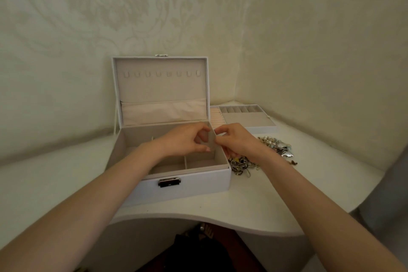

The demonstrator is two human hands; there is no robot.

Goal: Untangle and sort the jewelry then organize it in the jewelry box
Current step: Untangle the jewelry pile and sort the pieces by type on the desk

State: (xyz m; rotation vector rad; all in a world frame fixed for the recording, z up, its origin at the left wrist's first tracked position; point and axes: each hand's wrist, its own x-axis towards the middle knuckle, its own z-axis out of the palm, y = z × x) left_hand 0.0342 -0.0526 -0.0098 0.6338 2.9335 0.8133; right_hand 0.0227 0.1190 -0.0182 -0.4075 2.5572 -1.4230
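While the tangled jewelry pile [271,144] lies on the white table [242,210] just right of the open jewelry box [187,185], the left hand [185,139] and right hand [236,139] meet over its right wall with fingers curled. Whether they pinch anything cannot be told. A removed tray [247,118] sits behind.

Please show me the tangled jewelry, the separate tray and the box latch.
tangled jewelry [274,145]: head view, beaded upper part.
tray [247,119]: head view, bare large compartment.
latch [169,182]: head view, metal plate.
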